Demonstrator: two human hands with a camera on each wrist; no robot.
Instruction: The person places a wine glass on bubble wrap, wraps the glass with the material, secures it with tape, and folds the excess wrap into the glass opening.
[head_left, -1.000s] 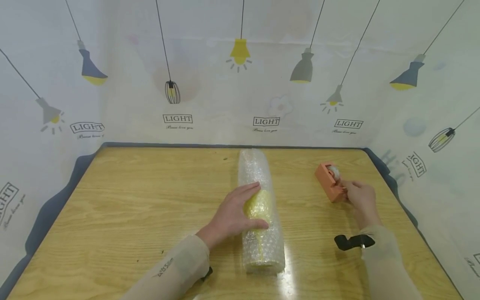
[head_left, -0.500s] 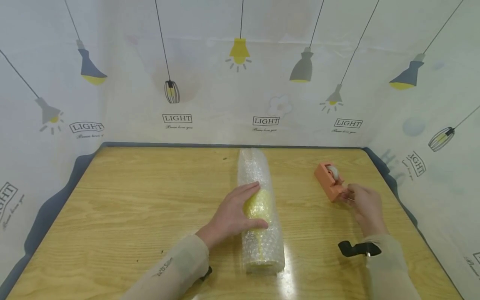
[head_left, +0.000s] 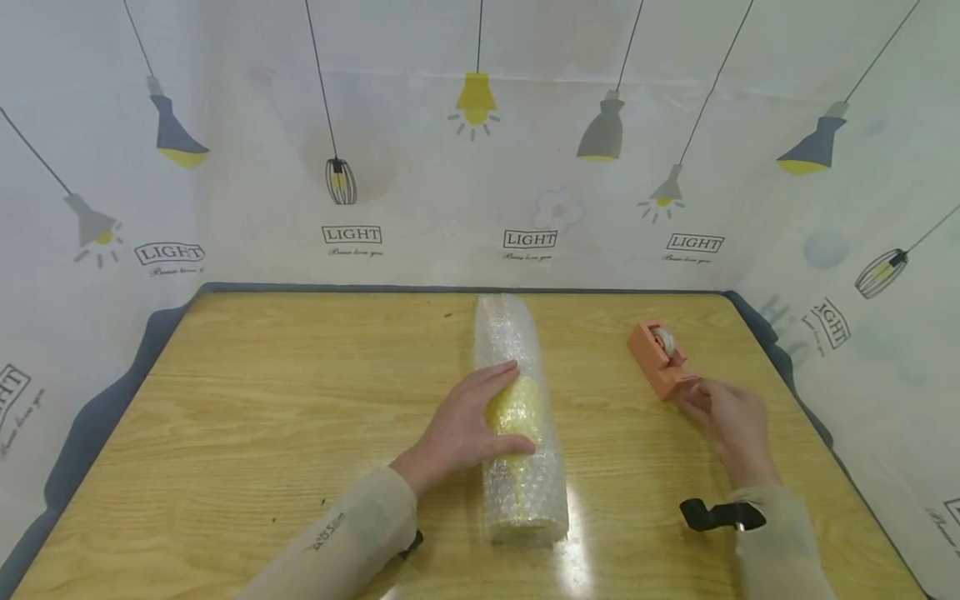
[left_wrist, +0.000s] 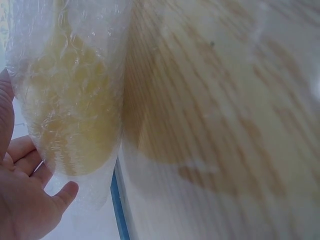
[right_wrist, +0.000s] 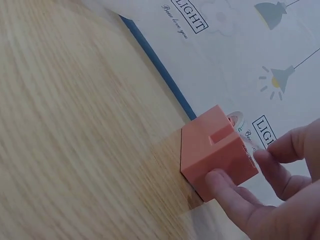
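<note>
A bubble-wrapped bundle lies lengthwise on the wooden table. Through its clear wrap shows a yellow thing with a rounded body and narrow neck; its kind is unclear. My left hand rests on the bundle from the left, thumb and fingers spread over its top. At the right stands an orange tape dispenser with a roll of clear tape. My right hand is at its front end, with curled fingers pinching the tape's end. In the right wrist view one fingertip touches the dispenser's face.
The wooden table runs back to a patterned curtain printed with lamps, which also stands along both sides. A dark blue edge borders the table's back. A black strap mount sits on my right wrist.
My right hand has drawn slightly back and to the right at the dispenser's front end. My left hand and the bundle keep their places; the view has shifted a little.
</note>
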